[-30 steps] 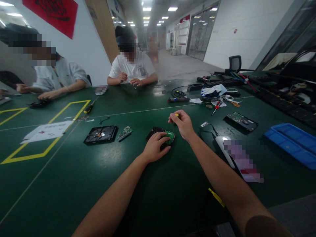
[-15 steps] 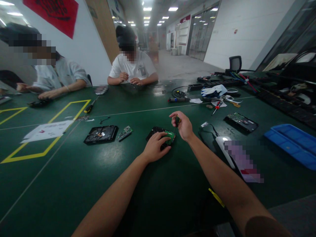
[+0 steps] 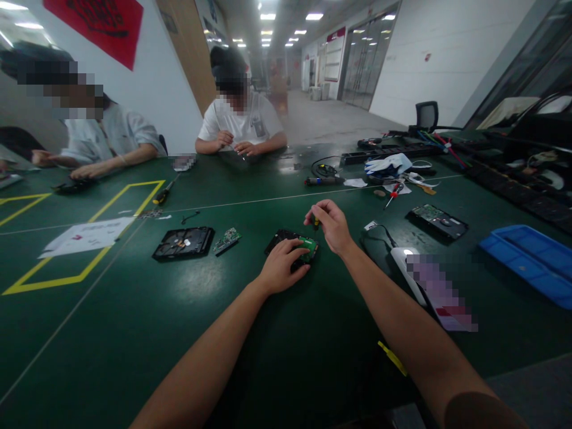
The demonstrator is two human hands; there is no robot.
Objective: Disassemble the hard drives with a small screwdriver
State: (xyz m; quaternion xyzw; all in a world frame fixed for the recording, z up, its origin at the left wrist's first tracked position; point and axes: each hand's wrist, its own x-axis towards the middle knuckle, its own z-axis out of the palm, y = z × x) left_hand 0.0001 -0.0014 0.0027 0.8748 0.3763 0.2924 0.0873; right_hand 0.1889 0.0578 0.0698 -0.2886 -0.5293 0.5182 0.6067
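A black hard drive (image 3: 281,239) with a green circuit board (image 3: 308,244) on top lies on the green table (image 3: 134,333) in front of me. My left hand (image 3: 280,268) presses down on its near side, fingers curled over the edge. Just above the board's right end, my right hand (image 3: 329,225) is closed round the yellow-and-black handle of a small screwdriver (image 3: 315,223), which stands upright with its tip down at the board.
To the left lie another open hard drive (image 3: 183,243) and a loose circuit board (image 3: 227,239). A third drive (image 3: 437,218), a blue tray (image 3: 527,255), cables and tools sit to the right. Two people work across the table; a yellow-handled screwdriver (image 3: 162,194) lies near them.
My right hand has turned back and forth on the screwdriver handle while staying over the board. My left hand has kept its hold on the drive.
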